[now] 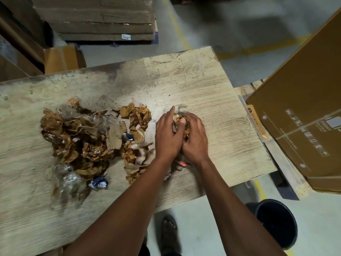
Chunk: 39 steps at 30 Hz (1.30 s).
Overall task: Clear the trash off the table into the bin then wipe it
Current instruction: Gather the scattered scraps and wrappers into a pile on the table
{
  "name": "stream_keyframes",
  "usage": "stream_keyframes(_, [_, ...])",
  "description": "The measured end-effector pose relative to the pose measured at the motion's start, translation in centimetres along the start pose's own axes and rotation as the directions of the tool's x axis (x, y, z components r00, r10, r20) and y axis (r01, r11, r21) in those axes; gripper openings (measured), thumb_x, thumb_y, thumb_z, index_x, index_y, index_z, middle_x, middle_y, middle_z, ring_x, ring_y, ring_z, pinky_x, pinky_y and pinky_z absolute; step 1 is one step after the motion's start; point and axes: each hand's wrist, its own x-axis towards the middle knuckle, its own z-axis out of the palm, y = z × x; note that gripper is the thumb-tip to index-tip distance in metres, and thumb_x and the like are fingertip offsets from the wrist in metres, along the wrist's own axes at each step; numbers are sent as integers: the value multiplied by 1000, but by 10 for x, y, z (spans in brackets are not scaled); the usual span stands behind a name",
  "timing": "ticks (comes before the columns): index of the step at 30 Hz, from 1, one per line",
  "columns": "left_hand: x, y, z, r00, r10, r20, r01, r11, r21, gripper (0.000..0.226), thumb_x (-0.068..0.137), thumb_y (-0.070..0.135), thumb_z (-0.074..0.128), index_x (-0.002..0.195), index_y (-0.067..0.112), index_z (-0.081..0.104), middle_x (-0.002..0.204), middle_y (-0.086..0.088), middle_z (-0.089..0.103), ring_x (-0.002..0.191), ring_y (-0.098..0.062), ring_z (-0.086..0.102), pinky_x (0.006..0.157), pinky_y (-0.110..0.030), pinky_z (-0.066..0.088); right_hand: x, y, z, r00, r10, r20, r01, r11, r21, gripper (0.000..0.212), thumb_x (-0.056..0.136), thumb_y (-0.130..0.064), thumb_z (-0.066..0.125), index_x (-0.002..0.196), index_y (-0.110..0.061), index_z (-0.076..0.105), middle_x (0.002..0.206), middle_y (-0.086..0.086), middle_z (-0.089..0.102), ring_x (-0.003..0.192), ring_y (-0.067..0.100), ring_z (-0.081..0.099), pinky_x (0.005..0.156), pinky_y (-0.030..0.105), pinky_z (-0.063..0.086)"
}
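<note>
A heap of crumpled brown tape, torn cardboard and clear plastic lies across the middle of the worn wooden table. Right of the heap, my left hand and my right hand cup a wad of crumpled brown tape between them, the fingers curled round it. A pink scrap peeks out under my wrists. A crumpled blue-and-white paper ball sits at the near edge of the heap. The dark round bin stands on the floor below the table's right end.
A large brown carton lies on a pallet right of the table. Flattened cardboard stacks and a small box stand beyond the far edge. My sandalled foot shows under the near edge.
</note>
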Motion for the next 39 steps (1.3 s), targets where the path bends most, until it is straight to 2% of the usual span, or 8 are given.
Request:
stream_keyframes(5, [6, 13, -10, 984, -169, -49, 139, 918, -371, 32, 104, 44, 58, 134, 41, 69, 137, 12, 70, 126, -10, 64, 112, -44, 53, 2, -29, 5, 968, 145, 204, -230, 836, 498, 78, 94, -21, 75, 162, -37, 40, 163, -5, 41, 148, 11, 49, 119, 36, 47])
stream_keyframes(8, [7, 27, -21, 974, -228, -14, 190, 843, -503, 28, 106, 46, 62, 129, 32, 71, 123, 13, 74, 111, 2, 69, 102, -33, 58, -3, -48, 6, 914, 226, 338, -405, 576, 710, 53, 96, -18, 58, 147, -32, 55, 143, 6, 66, 131, 20, 65, 106, 44, 57])
stream_keyframes(11, [2, 33, -34, 969, -230, -94, 154, 853, -498, 33, 106, 53, 62, 126, 26, 67, 108, 15, 72, 81, 18, 66, 71, -9, 53, -5, -76, 4, 902, 334, 276, -402, 411, 818, 30, 108, -18, 40, 121, -11, 66, 105, -4, 79, 103, 10, 72, 85, 26, 56])
stream_keyframes(16, [-2, 35, -62, 938, -225, -265, 57, 851, -522, 26, 98, 54, 74, 112, 32, 69, 111, 8, 77, 100, -9, 75, 84, -36, 63, 4, -124, 24, 896, 390, 214, -413, 550, 726, 67, 106, -67, 41, 141, -17, 68, 140, 3, 71, 131, 15, 67, 115, 44, 52])
stream_keyframes(22, [2, 30, -129, 900, -144, -411, -35, 917, -398, 17, 101, 45, 62, 110, 39, 74, 118, 10, 76, 106, -8, 72, 96, -37, 60, 16, -175, 55, 956, 289, 58, -236, 634, 736, 10, 105, -37, 64, 112, -30, 64, 102, -1, 77, 95, 11, 74, 89, 43, 59])
stream_keyframes(29, [-2, 14, -212, 823, -62, -565, 55, 998, -30, 42, 105, 56, 44, 106, 26, 74, 109, 6, 73, 101, -19, 69, 97, -52, 55, 16, -239, 101, 985, 133, 105, -170, 730, 663, 36, 106, -53, 61, 100, -22, 80, 91, -2, 81, 88, 16, 77, 86, 43, 63])
stream_keyframes(35, [1, -11, -256, 768, 50, -638, 191, 934, 303, 34, 110, 50, 49, 106, 29, 76, 115, 6, 70, 118, -17, 64, 130, -51, 7, 18, -259, 146, 992, 113, 49, -121, 825, 552, 29, 107, -37, 66, 91, -17, 79, 81, -5, 77, 76, 14, 72, 77, 41, 60])
stream_keyframes(39, [2, -52, -261, 829, -38, -558, 264, 906, 330, 39, 111, 55, 41, 123, 37, 73, 133, 8, 64, 138, -17, 52, 131, -56, 2, 15, -243, 172, 1000, 3, 26, -13, 923, 384, 16, 103, -31, 68, 107, -17, 73, 108, -3, 74, 93, 13, 67, 89, 45, 60])
